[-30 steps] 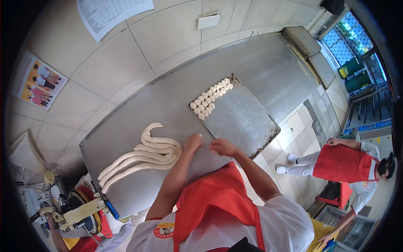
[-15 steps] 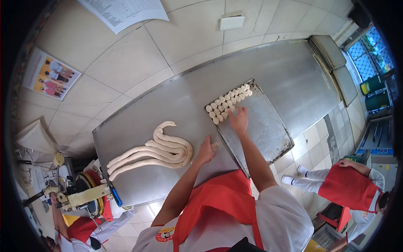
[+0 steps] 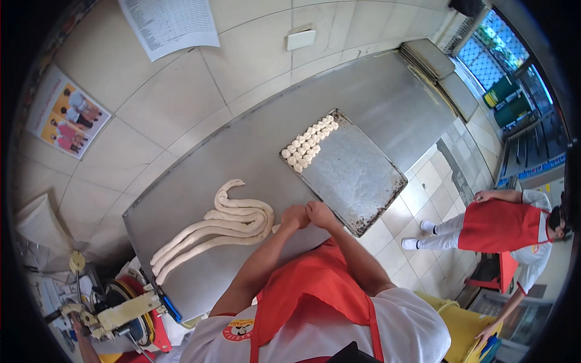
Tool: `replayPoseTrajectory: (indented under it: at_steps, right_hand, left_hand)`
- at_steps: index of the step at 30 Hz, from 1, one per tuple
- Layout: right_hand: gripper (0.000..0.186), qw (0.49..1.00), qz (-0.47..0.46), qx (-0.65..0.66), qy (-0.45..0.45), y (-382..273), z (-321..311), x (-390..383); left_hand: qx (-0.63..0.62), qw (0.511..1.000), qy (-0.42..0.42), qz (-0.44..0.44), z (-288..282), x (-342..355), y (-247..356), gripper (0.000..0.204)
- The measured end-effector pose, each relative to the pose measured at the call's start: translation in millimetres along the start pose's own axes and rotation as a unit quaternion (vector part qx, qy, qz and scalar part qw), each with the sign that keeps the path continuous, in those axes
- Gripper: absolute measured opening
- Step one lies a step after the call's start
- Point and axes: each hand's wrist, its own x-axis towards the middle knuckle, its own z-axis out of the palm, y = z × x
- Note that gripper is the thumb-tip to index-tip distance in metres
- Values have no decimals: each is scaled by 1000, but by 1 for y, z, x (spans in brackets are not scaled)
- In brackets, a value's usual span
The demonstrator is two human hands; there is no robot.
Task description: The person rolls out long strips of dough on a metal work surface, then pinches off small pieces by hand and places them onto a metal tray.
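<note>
Everything placed against the steel table [image 3: 200, 181].

Far left of it: a machine with a red wheel [image 3: 130, 311] just off the near corner.

On its left half: folded dough ropes [image 3: 212, 227], long axis running from the near-left corner up toward the middle, curled end nearest the hands.

At its near edge, centre: left hand [image 3: 295, 216] and right hand [image 3: 319, 213] pressed together, knuckles touching, apparently pinching a small bit of dough between them; exact hold impossible to tell. Ropes just left of the grip, left hand nearer.

Right half: baking tray [image 3: 363, 181], dough balls [image 3: 308, 144] rowed along its far corner, most of the sheet bare, near corner overhanging the table edge.

Beyond the table, right: another person in a red apron [image 3: 502, 225], well apart.
</note>
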Motion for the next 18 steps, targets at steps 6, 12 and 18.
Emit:
replayPoseTrajectory:
  at_steps: [6, 12, 18]
  right_hand:
    - [22, 860, 55, 417, -288, 59, -31, 32]
    - [24, 939, 137, 316, 16, 86, -42, 181]
    - [27, 977, 20, 91, 193, 50, -21, 212]
  left_hand:
    - [-119, 977, 16, -176, -27, 10, -23, 34]
    - [-101, 976, 14, -192, -35, 8, -7, 34]
    - [-177, 976, 89, -94, -23, -4, -4, 43]
